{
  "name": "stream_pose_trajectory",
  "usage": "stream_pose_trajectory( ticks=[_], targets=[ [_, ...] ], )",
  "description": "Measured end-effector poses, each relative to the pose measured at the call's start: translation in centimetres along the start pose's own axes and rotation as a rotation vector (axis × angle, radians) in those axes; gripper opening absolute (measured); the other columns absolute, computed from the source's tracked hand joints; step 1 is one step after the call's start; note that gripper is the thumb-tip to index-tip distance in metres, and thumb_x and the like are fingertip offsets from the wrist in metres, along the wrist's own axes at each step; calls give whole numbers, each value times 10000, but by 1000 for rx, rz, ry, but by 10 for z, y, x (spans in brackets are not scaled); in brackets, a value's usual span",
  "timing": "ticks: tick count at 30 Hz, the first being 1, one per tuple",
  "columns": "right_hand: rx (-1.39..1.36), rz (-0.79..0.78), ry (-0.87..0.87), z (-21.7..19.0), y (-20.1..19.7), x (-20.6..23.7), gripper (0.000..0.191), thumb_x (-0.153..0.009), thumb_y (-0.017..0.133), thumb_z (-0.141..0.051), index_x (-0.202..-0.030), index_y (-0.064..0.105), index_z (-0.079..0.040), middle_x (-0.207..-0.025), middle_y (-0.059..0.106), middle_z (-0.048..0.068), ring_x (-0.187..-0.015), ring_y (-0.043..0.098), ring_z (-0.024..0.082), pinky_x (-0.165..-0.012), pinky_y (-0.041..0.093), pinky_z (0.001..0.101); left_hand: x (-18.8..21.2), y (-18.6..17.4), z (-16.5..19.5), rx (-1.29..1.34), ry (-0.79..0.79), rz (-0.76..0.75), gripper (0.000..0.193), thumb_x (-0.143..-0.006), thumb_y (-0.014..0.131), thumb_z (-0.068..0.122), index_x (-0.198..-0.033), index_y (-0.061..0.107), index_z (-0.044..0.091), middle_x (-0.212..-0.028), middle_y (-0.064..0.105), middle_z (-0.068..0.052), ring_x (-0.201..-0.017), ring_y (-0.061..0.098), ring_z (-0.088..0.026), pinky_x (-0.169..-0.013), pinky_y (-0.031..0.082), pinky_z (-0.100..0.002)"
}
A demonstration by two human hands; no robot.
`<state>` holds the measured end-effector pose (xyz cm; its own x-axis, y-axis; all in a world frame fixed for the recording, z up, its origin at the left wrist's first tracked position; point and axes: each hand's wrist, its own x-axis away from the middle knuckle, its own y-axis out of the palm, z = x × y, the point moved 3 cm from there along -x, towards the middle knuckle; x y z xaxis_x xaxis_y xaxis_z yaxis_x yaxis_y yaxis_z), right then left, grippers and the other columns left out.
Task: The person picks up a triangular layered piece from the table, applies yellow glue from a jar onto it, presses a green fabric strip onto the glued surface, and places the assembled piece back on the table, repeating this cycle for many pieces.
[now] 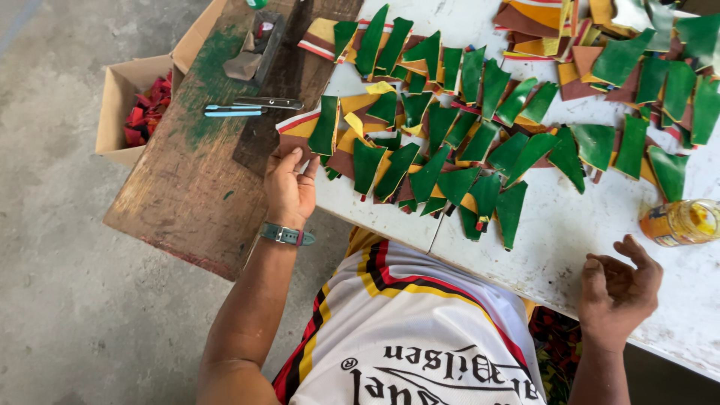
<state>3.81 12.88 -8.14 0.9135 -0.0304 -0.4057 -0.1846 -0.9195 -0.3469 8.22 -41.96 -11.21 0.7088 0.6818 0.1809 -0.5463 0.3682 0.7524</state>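
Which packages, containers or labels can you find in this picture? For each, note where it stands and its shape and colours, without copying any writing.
Open brown cardboard box: on the floor at the far left beside the wooden board, rectangular, holding red scraps.
Clear plastic jar: lying on its side at the white table's right edge, beyond the right hand, cylindrical, yellowish contents, orange-yellow label.
No signs or screens show.

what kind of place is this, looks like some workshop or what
Probably a small craft workshop for cutting coloured sheet material. A white worktable is covered with green curved cut pieces, a worn wooden bench holds metal hand tools, and a cardboard box of red scraps sits on the concrete floor.
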Motion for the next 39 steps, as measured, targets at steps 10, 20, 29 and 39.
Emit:
stream_pose_trajectory(
  ticks=[10, 20, 29, 39],
  targets=[
    [23, -21, -25, -1, 0, 4, 405, -1067, 640, 71, -1433, 469, 93, -1345, 564, 180, -1090, 712, 210, -928, 578, 266, -36, -1, 21, -146, 46, 27, 294, -932, 636, -61, -1205, 560, 18, -1105, 672, -134, -954, 712, -233, -823, 656, -374],
    [60, -18, -25, -3, 3, 4, 422, -1047, 648, 68, -1435, 483, 84, -1335, 569, 178, -1065, 710, 213, -917, 574, 271, -104, 28, -1, -315, 0, 17, 335, -921, 627, -81, -1216, 497, 12, -1138, 648, -147, -980, 718, -264, -820, 681, -401],
    [49, -26, -30, -4, 3, 1, 419, -1048, 637, 69, -1435, 477, 89, -1341, 555, 181, -1080, 709, 216, -929, 582, 275, -119, 54, 0, -641, 19, 37, 493, -920, 649, -71, -1377, 506, 46, -1186, 675, -161, -878, 736, -236, -691, 667, -338],
    [-27, -9, 38, -11, 1, -11, 446, -1047, 639, 24, -1462, 482, 66, -1345, 581, 166, -1069, 685, 173, -924, 569, 275, -102, 71, 16, -1583, 785, -153, 597, -768, 922, 242, -1242, 648, 5, -1104, 734, -260, -982, 730, -390, -840, 595, -451]
  ],
)
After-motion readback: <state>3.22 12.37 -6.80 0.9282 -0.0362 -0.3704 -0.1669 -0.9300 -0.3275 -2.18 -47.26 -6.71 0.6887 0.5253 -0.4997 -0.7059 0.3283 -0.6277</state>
